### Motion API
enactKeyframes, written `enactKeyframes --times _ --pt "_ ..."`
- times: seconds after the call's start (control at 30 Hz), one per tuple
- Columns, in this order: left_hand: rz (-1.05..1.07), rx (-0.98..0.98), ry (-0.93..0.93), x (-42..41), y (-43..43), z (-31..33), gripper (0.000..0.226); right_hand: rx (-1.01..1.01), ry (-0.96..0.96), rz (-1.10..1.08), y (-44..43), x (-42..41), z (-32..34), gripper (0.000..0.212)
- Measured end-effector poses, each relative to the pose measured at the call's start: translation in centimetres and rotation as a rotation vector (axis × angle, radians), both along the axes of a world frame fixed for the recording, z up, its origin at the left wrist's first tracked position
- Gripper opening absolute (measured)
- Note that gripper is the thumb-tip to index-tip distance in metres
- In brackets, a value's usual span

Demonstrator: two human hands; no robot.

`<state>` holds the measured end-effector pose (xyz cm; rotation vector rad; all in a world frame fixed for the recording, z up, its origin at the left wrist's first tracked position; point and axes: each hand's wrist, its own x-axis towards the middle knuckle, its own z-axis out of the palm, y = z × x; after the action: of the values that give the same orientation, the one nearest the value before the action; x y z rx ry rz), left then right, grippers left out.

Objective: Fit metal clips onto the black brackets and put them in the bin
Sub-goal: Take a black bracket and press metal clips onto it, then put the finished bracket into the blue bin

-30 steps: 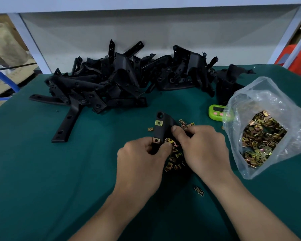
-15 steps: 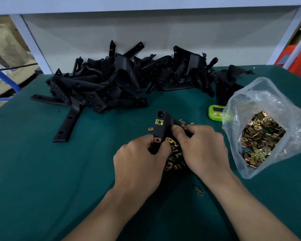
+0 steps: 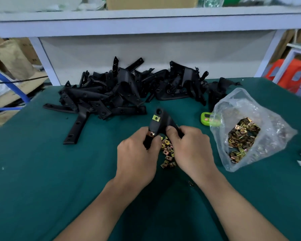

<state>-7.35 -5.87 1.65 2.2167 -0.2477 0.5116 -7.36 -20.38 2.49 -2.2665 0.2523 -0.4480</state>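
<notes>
Both hands hold one black bracket [image 3: 161, 121] just above the green table. My left hand [image 3: 137, 153] grips its lower end, thumb beside a brass clip [image 3: 151, 134] fitted there. My right hand [image 3: 189, 148] grips the bracket's right arm. A second brass clip [image 3: 155, 117] sits fitted near the bracket's upper hole. Loose metal clips [image 3: 168, 153] lie in a small heap on the cloth between and under my hands. No bin is in view.
A big pile of black brackets [image 3: 122, 91] fills the back of the table [image 3: 42, 171]. An open plastic bag of clips [image 3: 243, 136] lies at the right, with a green timer [image 3: 206, 118] beside it. A single black bracket [image 3: 76, 127] lies left of centre. A shelf frame [image 3: 146, 23] spans the back.
The bracket is lifted slightly and my hands have shifted a little on it; the view has tilted up, showing the shelf above.
</notes>
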Motion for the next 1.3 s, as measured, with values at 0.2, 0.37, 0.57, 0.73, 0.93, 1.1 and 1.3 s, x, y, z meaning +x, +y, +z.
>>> enactKeyframes --times 0.2,0.37,0.57,0.73,0.93,1.1,1.3 --pt "-0.127 -0.197 -0.025 -0.9 -1.1 3.0 0.028 0.118 0.009 0.178 -1.3 -3.4 1.9 0.032" --pt "-0.165 -0.225 -0.106 -1.2 -3.4 5.4 0.011 0.350 0.071 0.316 -3.6 -7.7 4.2 0.012" --pt "-0.369 -0.220 -0.015 -2.5 -12.6 8.7 0.013 0.605 0.092 0.110 -9.8 -14.8 4.9 0.017" --pt "-0.699 -0.406 0.523 -5.6 -23.4 7.8 0.009 0.785 0.014 -0.198 -16.5 -21.8 5.2 0.017" --pt "-0.977 -0.378 1.106 -11.6 -33.9 5.7 0.015 1.075 -0.050 -0.423 -22.0 -30.7 5.2 0.011" --pt "-0.879 -0.343 1.207 -15.7 -41.0 6.6 0.012 1.308 -0.106 -0.542 -28.9 -33.5 5.8 0.017" --pt "-0.735 -0.602 1.333 -14.5 -45.3 11.5 0.059 1.598 -0.358 -0.595 -42.7 -27.0 11.2 0.059"
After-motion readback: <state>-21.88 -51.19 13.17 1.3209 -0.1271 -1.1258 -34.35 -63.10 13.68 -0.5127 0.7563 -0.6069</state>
